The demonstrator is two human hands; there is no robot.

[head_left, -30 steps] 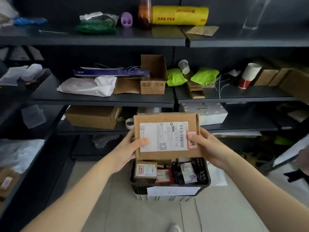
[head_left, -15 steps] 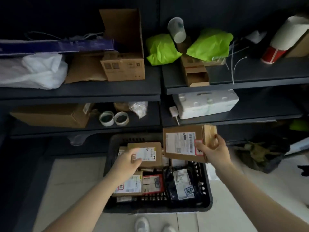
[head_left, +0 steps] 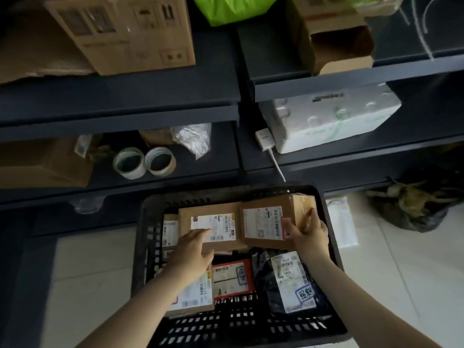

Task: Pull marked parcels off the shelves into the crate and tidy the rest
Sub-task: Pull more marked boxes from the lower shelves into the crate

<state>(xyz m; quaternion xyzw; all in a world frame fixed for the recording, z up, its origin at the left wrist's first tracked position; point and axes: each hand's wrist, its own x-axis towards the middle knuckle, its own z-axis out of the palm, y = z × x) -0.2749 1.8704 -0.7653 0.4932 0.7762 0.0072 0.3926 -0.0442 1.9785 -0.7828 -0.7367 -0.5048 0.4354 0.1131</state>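
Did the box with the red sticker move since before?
Yes. The box was held up above the crate, in front of the shelves. Now it is down inside the crate at its far right corner, with the right hand gripping it.

One black crate holds six parcels — one red-stickered box at its far right corner, three other boxes, one red-edged packet and one black bag. Two hands reach in: left hand, right hand. The lower shelf carries two tape rolls, one carton, one clear bag, one foam box and one white plug block. The upper shelf carries two cartons. On the floor — one dark sack, one white packet.
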